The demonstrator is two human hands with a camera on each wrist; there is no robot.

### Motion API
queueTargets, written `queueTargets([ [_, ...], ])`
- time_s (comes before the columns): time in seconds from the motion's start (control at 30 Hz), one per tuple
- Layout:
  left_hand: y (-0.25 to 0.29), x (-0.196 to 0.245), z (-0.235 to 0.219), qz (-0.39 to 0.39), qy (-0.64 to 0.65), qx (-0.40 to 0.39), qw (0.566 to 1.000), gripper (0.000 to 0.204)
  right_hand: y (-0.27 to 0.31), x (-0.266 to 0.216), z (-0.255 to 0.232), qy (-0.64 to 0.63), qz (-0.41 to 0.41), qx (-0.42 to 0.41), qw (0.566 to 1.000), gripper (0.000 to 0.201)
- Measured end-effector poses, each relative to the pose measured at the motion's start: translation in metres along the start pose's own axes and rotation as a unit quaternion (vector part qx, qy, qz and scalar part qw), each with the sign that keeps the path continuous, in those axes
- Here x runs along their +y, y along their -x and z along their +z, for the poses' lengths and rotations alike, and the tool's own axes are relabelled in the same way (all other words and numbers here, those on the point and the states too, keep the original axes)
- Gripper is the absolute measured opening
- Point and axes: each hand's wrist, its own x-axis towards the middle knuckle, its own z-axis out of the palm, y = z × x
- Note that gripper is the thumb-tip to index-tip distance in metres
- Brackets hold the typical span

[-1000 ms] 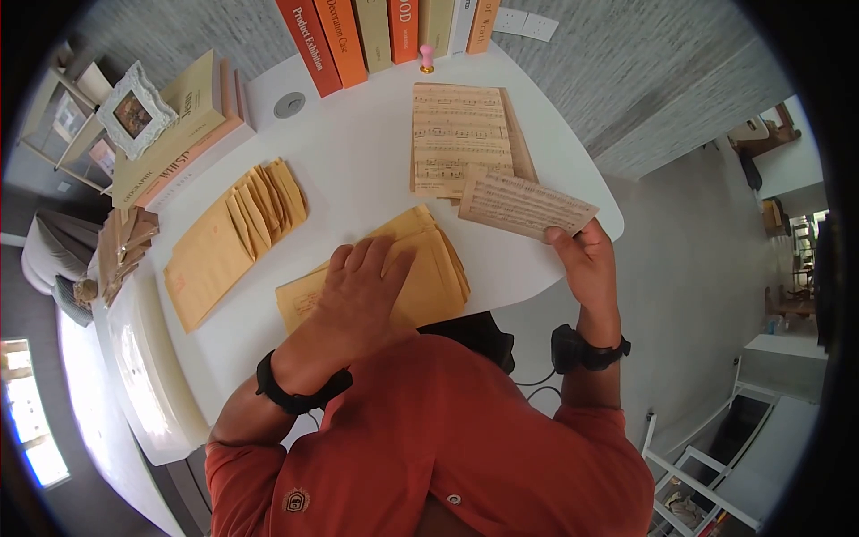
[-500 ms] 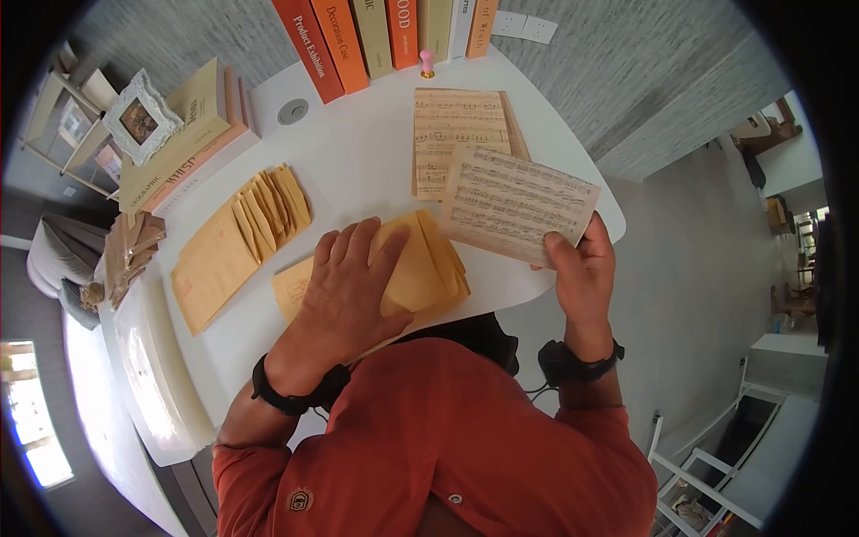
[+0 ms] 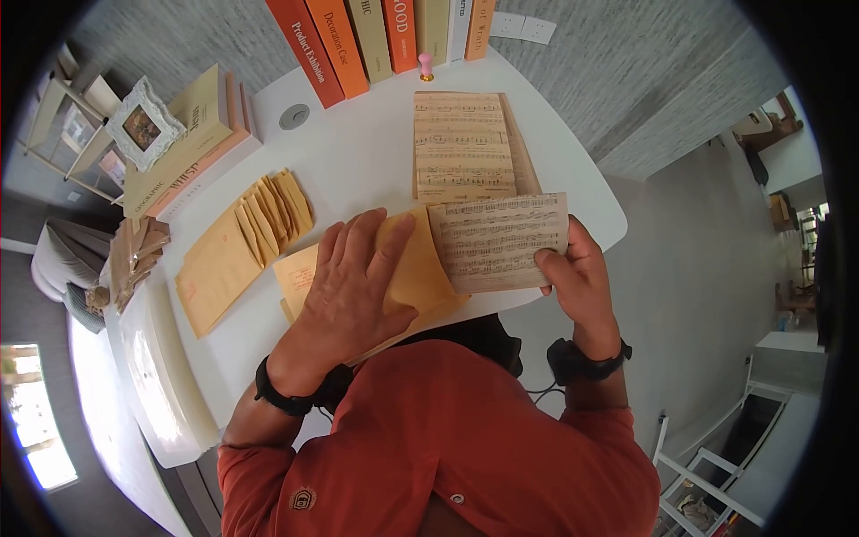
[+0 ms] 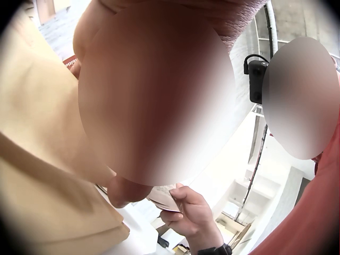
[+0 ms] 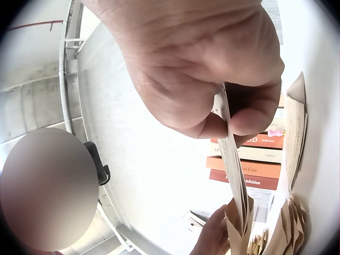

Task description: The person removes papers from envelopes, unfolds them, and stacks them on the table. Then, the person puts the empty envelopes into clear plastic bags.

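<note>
Our right hand (image 3: 582, 277) pinches sheet music (image 3: 497, 243); our straight-fingered left hand (image 3: 349, 282) rests on an envelope (image 3: 420, 264); skewed pushing risks creases.

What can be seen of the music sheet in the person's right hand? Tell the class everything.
The music sheet looks like thin, tan paper, rectangular, its visible face printed with rows of dark staves and notes. The right hand pinches its right edge, thumb on the printed face. Its left end meets the open end of a yellow envelope and seems to sit inside, though how far is hidden. Edge-on in the right wrist view, it may have several layers.
</note>
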Motion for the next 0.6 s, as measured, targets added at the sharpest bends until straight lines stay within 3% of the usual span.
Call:
queueTargets([
  [0.2,0.0005,0.0007,0.0005,-0.002,0.003,-0.002,1.0,0.109,-0.0032,-0.0033,-0.0058,0.035,0.015,-0.007,0.999,0.037],
  [0.4,0.0012,0.0015,-0.0002,0.004,0.015,-0.01,1.0,0.107,-0.0004,-0.0095,-0.0073,0.05,-0.037,-0.03,0.998,0.036],
  [0.6,0.0016,0.0018,0.0005,0.016,0.016,0.0,1.0,0.107,-0.0059,-0.0053,-0.003,0.029,0.016,0.002,0.999,0.035],
])
